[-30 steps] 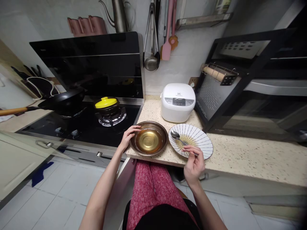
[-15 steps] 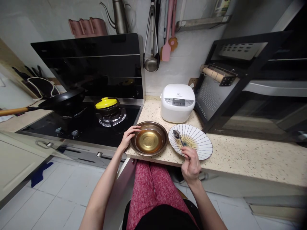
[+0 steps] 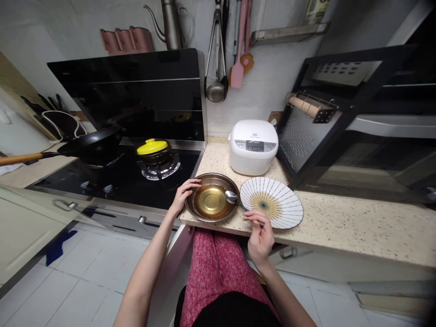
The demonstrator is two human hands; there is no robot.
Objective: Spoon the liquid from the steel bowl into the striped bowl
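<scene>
A round metal bowl (image 3: 235, 186) with amber liquid in it stands at the counter's front edge. My left hand (image 3: 184, 194) rests on its left rim, fingers stretched out over the edge and touching it. In my right hand (image 3: 260, 234) is a metal spoon (image 3: 231, 197), gripped by the end of its handle. The spoon's head hangs over the bowl's right side, near the rim. Just right of the bowl lies a white oval plate (image 3: 288, 200) with dark radiating lines and a yellowish middle; my right hand is in front of its lower left edge.
Behind the plate stands a white rice cooker (image 3: 254, 152). To the left, the black gas stove (image 3: 122, 184) carries a pot with a yellow lid (image 3: 152, 146) and a wok (image 3: 95, 141) with a wooden handle. A black rack (image 3: 316, 118) with an oven is at the right.
My right hand has moved left with the spoon, whose head has passed from above the plate to above the bowl. My left hand keeps its place on the rim.
</scene>
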